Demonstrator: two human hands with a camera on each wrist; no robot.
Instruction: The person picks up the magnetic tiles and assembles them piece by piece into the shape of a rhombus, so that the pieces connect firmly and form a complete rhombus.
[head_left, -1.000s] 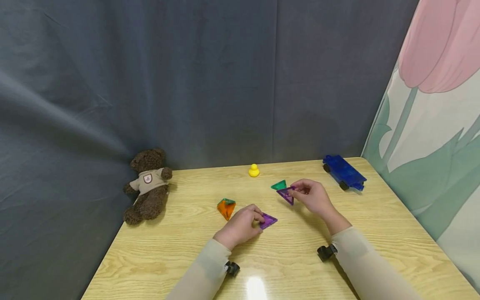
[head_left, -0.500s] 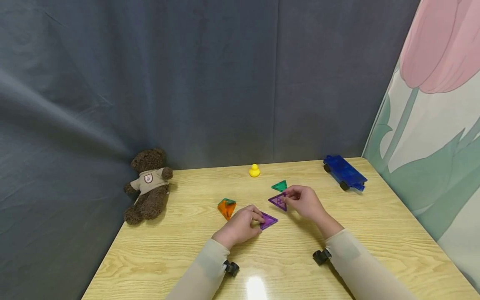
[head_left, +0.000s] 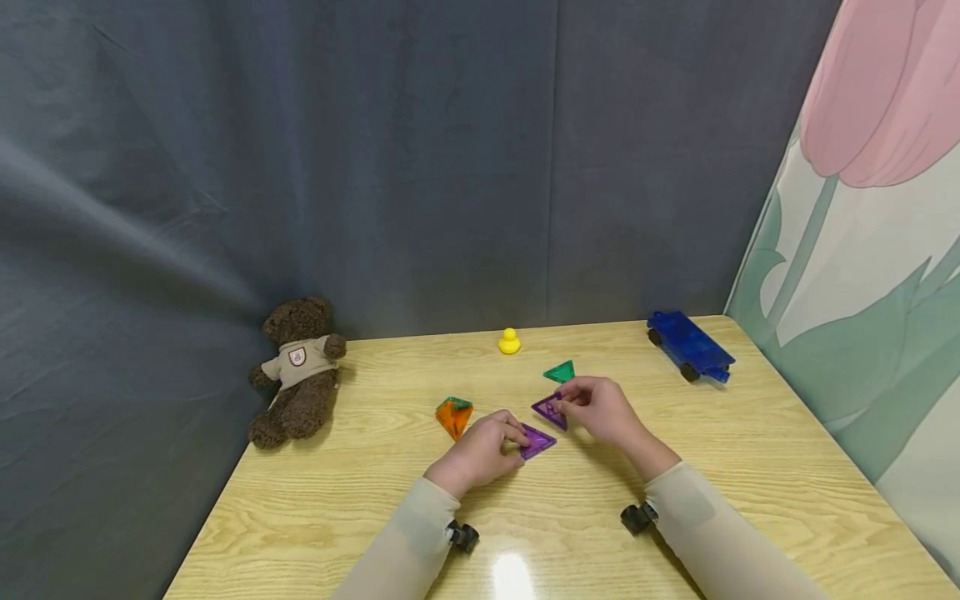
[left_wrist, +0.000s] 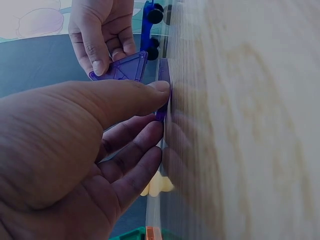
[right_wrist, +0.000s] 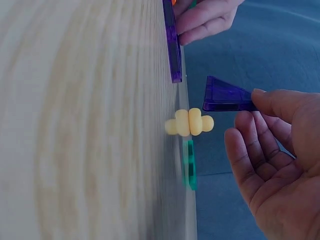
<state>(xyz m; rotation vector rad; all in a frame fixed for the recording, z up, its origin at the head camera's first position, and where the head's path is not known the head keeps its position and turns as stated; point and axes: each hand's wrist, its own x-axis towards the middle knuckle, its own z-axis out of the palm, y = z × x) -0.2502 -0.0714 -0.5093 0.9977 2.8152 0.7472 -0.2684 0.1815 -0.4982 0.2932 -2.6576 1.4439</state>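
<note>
My left hand (head_left: 482, 450) pinches a translucent purple triangular magnetic tile (head_left: 539, 441) that lies flat on the tabletop. A second purple triangular magnetic tile (head_left: 550, 409) is held up by my right hand (head_left: 602, 408), between thumb and fingers. In the right wrist view this raised tile (right_wrist: 227, 97) is off the table and tilted, apart from the flat tile (right_wrist: 172, 50). Just behind my right hand lies a green triangular tile (head_left: 559, 372). Left of my left hand stands a small orange-and-green shape of joined tiles (head_left: 453, 417).
A yellow toy duck (head_left: 509, 342) stands near the table's back edge. On the back right is a blue wheeled toy base (head_left: 690, 344). A brown teddy bear (head_left: 297, 375) in a beige shirt sits at the left edge against the dark curtain (head_left: 420, 167).
My right hand has moved left and toward me with its purple tile, away from the green tile and closer to the flat purple one. The left hand stays in place.
</note>
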